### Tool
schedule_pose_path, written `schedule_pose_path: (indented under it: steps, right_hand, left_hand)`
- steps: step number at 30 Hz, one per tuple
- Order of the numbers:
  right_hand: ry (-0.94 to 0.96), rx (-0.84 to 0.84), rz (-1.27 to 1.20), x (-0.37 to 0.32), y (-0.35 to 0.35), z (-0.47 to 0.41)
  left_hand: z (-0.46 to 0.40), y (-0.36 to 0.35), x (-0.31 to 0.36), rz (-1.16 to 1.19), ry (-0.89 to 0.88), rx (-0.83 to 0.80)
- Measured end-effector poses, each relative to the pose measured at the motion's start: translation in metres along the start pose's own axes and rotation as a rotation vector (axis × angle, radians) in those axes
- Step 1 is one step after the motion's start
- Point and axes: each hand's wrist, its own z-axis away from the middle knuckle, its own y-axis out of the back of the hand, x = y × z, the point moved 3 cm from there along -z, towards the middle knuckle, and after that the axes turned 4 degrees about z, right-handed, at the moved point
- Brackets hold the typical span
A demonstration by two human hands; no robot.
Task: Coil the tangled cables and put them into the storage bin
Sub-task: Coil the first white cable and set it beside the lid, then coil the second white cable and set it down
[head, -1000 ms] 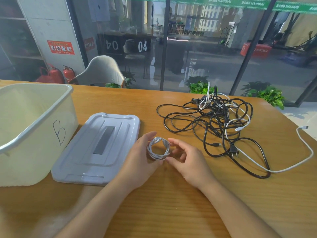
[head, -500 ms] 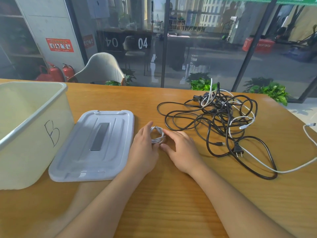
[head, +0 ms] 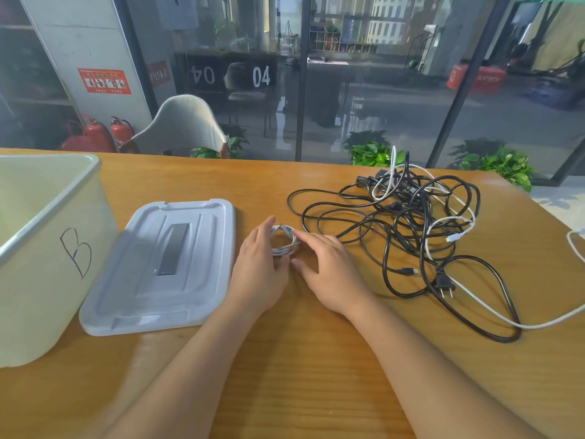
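At far left, an open cream plastic storage bin (head: 47,236) marked "B" is shown, smooth-walled and rectangular; beside it a pale grey moulded lid (head: 164,264) is laid flat on the wood-grain table (head: 300,375). At centre, a small coil of thin white cable (head: 285,240) is held between both hands just above or on the table, which of the two cannot be told; it is gripped by the left hand (head: 259,274), fingers together and curled round its left side; its right side is touched by the right hand (head: 332,274), fingers loosely extended and slightly spread. At right, a tangle of glossy black cables (head: 405,223) and white cables (head: 456,221) is seen, a two-pin plug (head: 444,283) lying at its near edge. Springing open of the coil is judged the chief risk, since no tie is visible; snagging on the tangle is judged less likely, the two being apart.
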Motion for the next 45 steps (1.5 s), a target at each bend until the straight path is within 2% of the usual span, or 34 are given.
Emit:
schedule_pose_path:
  steps: [7, 11, 17, 21, 23, 27, 29, 34, 36, 41, 45]
  right_hand:
    - [0.092, -0.021, 0.105, -0.003, 0.017, 0.051]
    - [0.141, -0.012, 0.135, -0.003, 0.035, 0.088]
    - [0.174, 0.135, 0.058, 0.013, 0.075, 0.135]
    - [0.019, 0.314, 0.137, 0.043, 0.100, 0.148]
    - [-0.096, 0.349, 0.172, 0.059, 0.111, 0.151]
    - [-0.388, 0.195, 0.289, 0.092, 0.123, 0.158]
    - [-0.412, 0.203, 0.287, 0.100, 0.123, 0.160]
    - [-0.306, 0.471, 0.138, 0.088, 0.132, 0.162]
    - [-0.201, 0.496, 0.014, 0.076, 0.130, 0.162]
    - [0.060, 0.324, -0.084, 0.041, 0.108, 0.159]
    - [0.099, 0.190, -0.191, 0.033, 0.097, 0.157]
  left_hand:
    - [0.032, 0.005, 0.019, -0.068, -0.174, 0.008]
    - [0.052, 0.003, 0.032, -0.032, -0.204, -0.020]
    - [0.076, 0.005, 0.048, 0.038, -0.201, -0.031]
    - [0.090, 0.004, 0.054, 0.050, -0.191, -0.047]
    - [0.095, 0.000, 0.061, 0.046, -0.206, -0.067]
    - [0.101, -0.012, 0.080, 0.069, -0.249, -0.108]
    - [0.104, -0.019, 0.091, 0.075, -0.285, -0.135]
    - [0.111, -0.031, 0.110, 0.109, -0.360, -0.171]
    - [0.111, -0.032, 0.111, 0.127, -0.370, -0.175]
    - [0.109, -0.033, 0.113, 0.189, -0.396, -0.201]
    - [0.108, -0.033, 0.113, 0.231, -0.399, -0.256]
